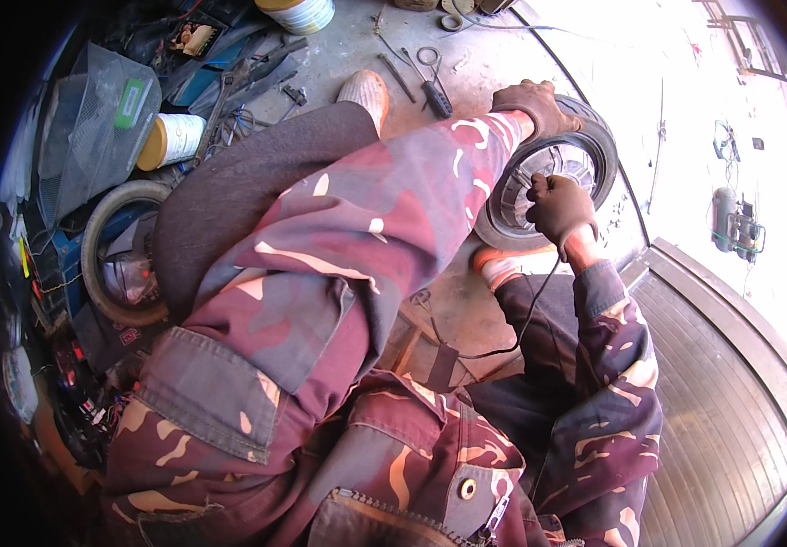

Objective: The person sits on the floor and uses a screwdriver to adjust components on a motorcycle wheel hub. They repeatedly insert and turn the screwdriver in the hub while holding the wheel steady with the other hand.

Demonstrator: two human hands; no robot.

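Observation:
A small wheel (605,150) with a black tyre and a silver hub (550,164) stands between my feet. My gloved left hand (539,108) grips the tyre at its far side, with fingers curved over the tread. In front of the hub, my gloved right hand (562,211) is closed in a fist. Whatever it holds is hidden by the fingers. A thin black cable (528,319) hangs from beside the right wrist and curves toward my lap. Shoes show at the wheel's near edge and beyond my left knee.
Hand tools (432,91) lie on the floor beyond the wheel. On the left are another tyre (102,273), a white tub (179,141), a mesh panel (92,137) and loose wires. A ribbed metal shutter (712,392) lies at right, with a dark cylindrical device (726,219) beyond it.

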